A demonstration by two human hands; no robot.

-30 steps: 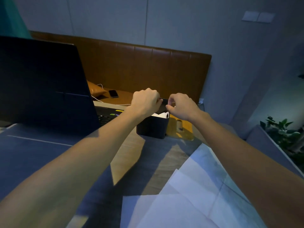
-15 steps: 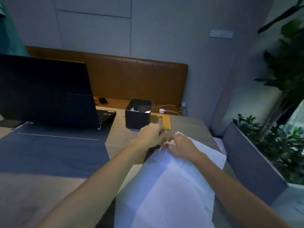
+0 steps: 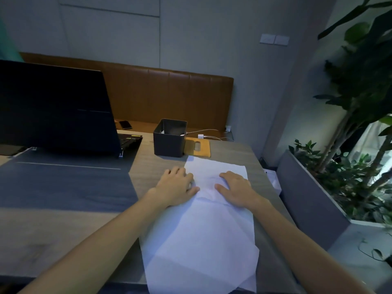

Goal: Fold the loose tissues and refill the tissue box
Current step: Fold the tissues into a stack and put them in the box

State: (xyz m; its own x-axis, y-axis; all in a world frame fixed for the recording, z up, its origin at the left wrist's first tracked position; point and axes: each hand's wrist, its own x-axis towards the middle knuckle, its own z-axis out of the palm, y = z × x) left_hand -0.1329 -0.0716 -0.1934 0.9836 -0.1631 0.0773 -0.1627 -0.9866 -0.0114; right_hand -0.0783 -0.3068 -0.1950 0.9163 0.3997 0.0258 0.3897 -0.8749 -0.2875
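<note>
Several loose white tissues [image 3: 199,240] lie overlapping on the wooden table in front of me. The far tissue [image 3: 214,168] lies flat under both hands. My left hand [image 3: 175,186] rests palm down on its left edge, fingers spread. My right hand [image 3: 234,188] presses flat on its right part. The dark open-topped tissue box [image 3: 169,140] stands beyond the tissues, with a little white tissue showing inside. Its wooden lid [image 3: 198,147] lies flat on the table just right of the box.
An open laptop [image 3: 55,107] stands at the left on a dark desk mat [image 3: 67,183]. A phone [image 3: 125,124] and a charger cable [image 3: 203,135] lie on the brown bench behind. A planter with green plants [image 3: 347,175] borders the table's right side.
Both hands left the box top, pulled back to the tissues, and now lie flat and spread on the far tissue. The view has tilted down and back.
</note>
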